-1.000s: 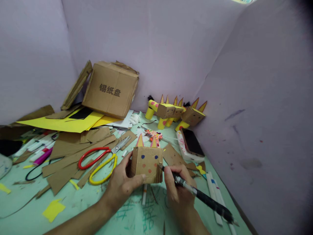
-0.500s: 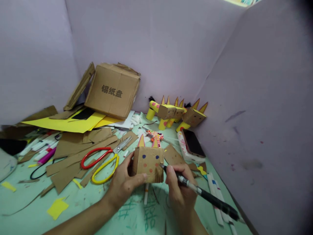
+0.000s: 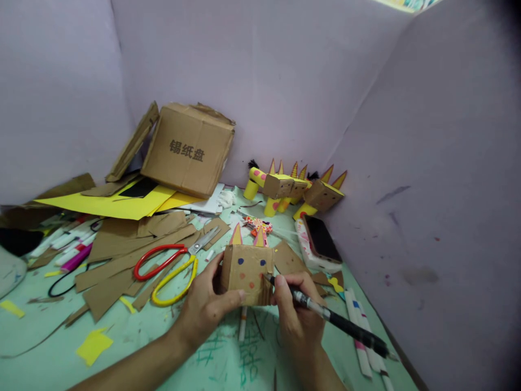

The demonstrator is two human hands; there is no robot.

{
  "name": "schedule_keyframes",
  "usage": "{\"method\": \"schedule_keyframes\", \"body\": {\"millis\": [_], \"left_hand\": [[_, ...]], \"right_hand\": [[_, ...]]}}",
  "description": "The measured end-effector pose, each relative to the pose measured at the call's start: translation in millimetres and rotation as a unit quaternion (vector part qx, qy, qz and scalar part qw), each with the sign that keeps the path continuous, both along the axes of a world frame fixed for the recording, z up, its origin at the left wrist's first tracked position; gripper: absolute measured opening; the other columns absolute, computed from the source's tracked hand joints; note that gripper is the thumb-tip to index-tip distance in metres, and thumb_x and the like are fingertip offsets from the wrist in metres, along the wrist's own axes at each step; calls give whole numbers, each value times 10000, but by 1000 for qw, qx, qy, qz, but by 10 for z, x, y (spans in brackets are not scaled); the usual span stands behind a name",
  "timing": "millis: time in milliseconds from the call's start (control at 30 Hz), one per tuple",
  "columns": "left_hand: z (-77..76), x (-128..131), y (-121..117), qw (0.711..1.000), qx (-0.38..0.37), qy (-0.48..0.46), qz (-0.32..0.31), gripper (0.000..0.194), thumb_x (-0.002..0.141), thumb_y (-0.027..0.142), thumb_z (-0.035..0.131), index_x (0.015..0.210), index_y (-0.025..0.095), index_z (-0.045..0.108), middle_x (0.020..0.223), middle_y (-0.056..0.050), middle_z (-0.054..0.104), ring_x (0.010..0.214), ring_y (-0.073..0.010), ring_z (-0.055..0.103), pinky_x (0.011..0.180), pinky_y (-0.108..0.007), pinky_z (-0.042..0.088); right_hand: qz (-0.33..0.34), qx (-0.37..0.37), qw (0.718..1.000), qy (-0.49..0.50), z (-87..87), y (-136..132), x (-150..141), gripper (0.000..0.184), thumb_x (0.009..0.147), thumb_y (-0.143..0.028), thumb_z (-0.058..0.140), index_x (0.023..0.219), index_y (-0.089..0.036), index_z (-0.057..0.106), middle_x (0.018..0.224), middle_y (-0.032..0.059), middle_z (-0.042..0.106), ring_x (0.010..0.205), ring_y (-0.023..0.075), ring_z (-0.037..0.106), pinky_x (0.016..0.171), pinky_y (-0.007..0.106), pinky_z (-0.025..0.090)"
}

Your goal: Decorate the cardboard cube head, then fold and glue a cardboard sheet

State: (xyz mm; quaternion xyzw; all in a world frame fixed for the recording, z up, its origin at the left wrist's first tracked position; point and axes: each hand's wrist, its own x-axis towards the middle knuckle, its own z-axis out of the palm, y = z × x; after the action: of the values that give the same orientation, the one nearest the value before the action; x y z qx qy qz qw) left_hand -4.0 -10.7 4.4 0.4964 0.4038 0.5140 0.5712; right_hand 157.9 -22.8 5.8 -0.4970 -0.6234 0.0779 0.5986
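I have the left hand (image 3: 209, 297) curled partway shut around the left side of a small cardboard box head (image 3: 250, 269), thumb laid across its lower front and the other fingers mostly hidden behind. The head sits upright just above the green tabletop (image 3: 49, 326), centred before me, its front facing my camera; I cannot tell whether its base touches the table. It carries 2 pointed yellow ears, 2 dark blue dots and reddish spots below them. My right hand (image 3: 299, 312) is closed in a pinch on a black pen (image 3: 354, 327), the tip at the right edge of that front; I cannot tell whether it touches. A white marker (image 3: 243, 328) pokes out below the head. To my left lie scissors (image 3: 191, 251) with 1 red and 1 yellow handle, spread open on cardboard strips (image 3: 106, 241). Farther back I see 3 yellow animal figures (image 3: 280, 186) against the wall, a phone (image 3: 323, 239) near them and a large carton (image 3: 189, 163) at left
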Motion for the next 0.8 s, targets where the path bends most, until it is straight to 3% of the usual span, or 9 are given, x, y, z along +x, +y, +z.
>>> {"method": "schedule_keyframes", "body": {"millis": [233,567,667,800], "left_hand": [[-14,-4,-2,1000,1,-7,-2,696,648,272,726,1271,171,433,1188,-71,647,1099,-297,592,887,-356,502],[6,5,12,999,3,-44,-13,640,643,239,725,1229,167,477,1112,-70,671,1023,-302,619,869,-384,503],[38,7,9,999,-3,-42,-19,619,644,235,755,1204,182,498,1068,-51,676,983,-282,624,856,-369,507],[59,9,-2,999,9,-33,-15,561,658,237,757,1166,202,523,1046,-33,669,966,-266,618,842,-351,507]], "right_hand": [[-23,5,1000,9,2,-1,38,202,858,-254,549,666,-193,540,498,-55,535,417,101,516,420,203,417],[60,3,998,18,126,-20,-125,138,860,-216,545,723,-200,563,535,-53,567,431,95,544,430,183,447],[100,8,995,-17,183,22,-182,146,851,-213,540,709,-197,570,499,-57,546,392,90,518,389,177,414],[99,16,994,-36,179,53,-220,159,833,-213,551,678,-196,579,425,-71,508,350,85,477,370,180,362]]}}
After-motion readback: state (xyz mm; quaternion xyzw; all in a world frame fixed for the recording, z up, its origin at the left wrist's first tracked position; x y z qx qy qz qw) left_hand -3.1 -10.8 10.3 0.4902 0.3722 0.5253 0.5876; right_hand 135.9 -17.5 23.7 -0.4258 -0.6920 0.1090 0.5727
